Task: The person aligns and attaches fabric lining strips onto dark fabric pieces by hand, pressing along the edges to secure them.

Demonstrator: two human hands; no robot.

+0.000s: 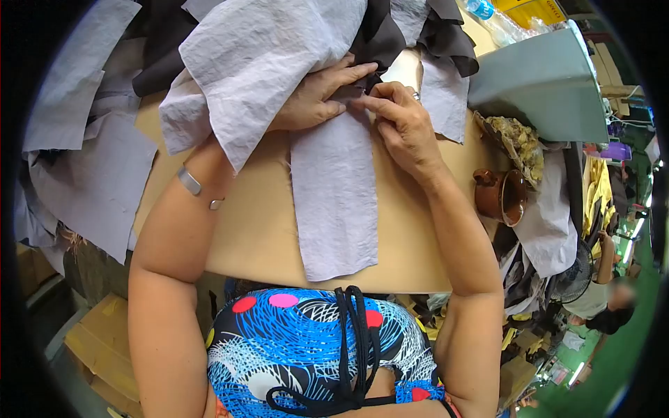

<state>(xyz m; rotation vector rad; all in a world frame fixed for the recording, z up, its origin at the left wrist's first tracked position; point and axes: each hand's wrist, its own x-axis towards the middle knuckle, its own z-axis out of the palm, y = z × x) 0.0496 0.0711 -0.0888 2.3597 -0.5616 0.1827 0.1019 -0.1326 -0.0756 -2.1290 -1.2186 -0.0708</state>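
A long light-grey cloth strip point(336, 202) lies on the tan table, its near end close to the table's front edge. My left hand point(313, 96) rests on its upper part, fingers stretched out and thumb apart. A larger grey cloth piece point(261, 66) drapes over the back of that hand and wrist. Across from it, my right hand point(405, 125) has its fingers curled, with the index fingertip at the strip's upper right edge. Whatever sits between those fingertips is too small to make out. Dark cloth point(380, 35) lies just beyond both hands.
Grey cloth pieces point(104, 177) pile up at the left. On the right stand a brown mug point(498, 195), a grey-blue panel point(540, 83) and a heap of yellowish scraps point(517, 143). A plastic bottle point(498, 21) lies at the back. Another person point(603, 303) is at far right.
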